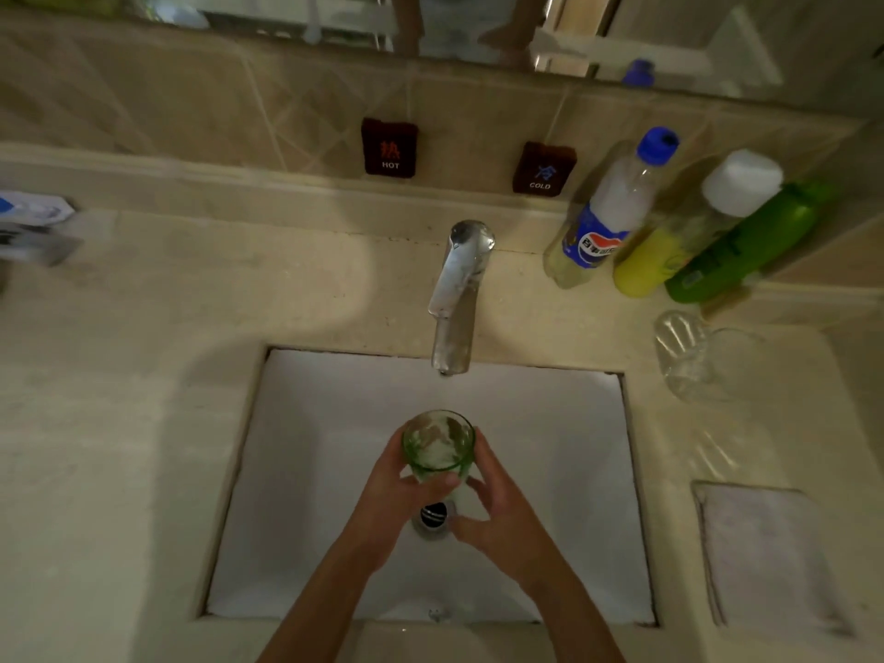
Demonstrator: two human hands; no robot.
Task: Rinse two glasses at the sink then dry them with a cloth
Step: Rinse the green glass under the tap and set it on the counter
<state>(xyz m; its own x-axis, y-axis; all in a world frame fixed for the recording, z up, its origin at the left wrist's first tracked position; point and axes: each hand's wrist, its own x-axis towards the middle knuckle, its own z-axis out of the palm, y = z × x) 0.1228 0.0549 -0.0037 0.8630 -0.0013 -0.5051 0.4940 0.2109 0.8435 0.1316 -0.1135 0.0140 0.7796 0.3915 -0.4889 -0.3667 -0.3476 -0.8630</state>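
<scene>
Head view: both hands (pixel 445 500) grip the green glass (pixel 439 445) below HOT (pixel 390 146) and COLD (pixel 543 168) signs.

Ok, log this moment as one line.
step: rinsing | green glass: over sink | left hand, right hand: both grip it | clear glass: on counter

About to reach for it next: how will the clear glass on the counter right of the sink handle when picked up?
The clear glass looks thin-walled, so probably light and fragile on the stone counter. It appears to lie tilted or on its side, so a nudge may roll it. If wet, probably slippery; the picture is too blurred to tell.
</scene>
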